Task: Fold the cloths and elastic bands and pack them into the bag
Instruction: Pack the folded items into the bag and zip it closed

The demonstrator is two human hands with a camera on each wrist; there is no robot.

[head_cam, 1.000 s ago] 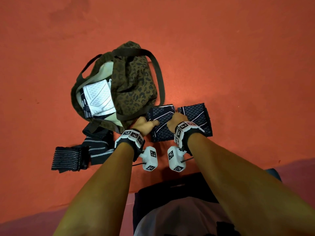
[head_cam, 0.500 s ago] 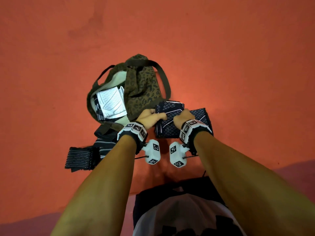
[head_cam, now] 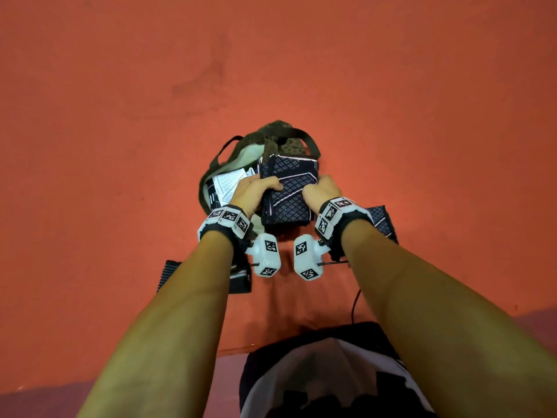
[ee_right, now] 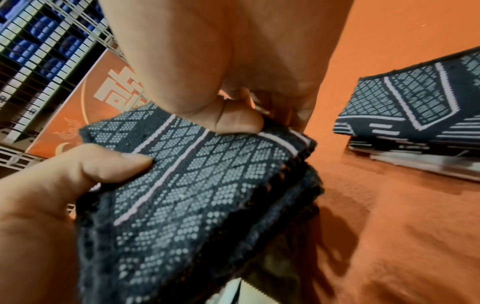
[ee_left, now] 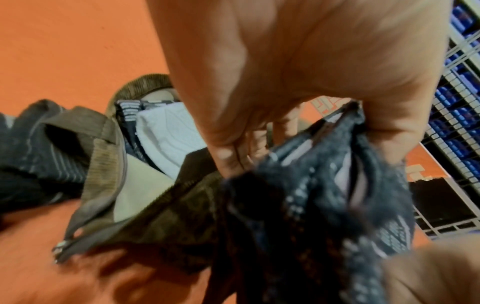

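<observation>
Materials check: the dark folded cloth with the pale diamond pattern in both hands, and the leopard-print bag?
Dark folded cloth with pale diamond pattern: looks like thick knitted or woven textile, matte; visible stitch dots and fuzzy edges. Pattern seems woven in rather than printed, though that's unclear. Leopard-print bag: soft brown fabric, possibly ribbed like corduroy, judging by fine ridges on its strap; pale smooth lining, zip at the opening.

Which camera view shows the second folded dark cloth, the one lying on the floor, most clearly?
The right wrist view: the second folded cloth lies there unobstructed. In the head view the right wrist hides most of it. The left wrist view does not show it.
</observation>
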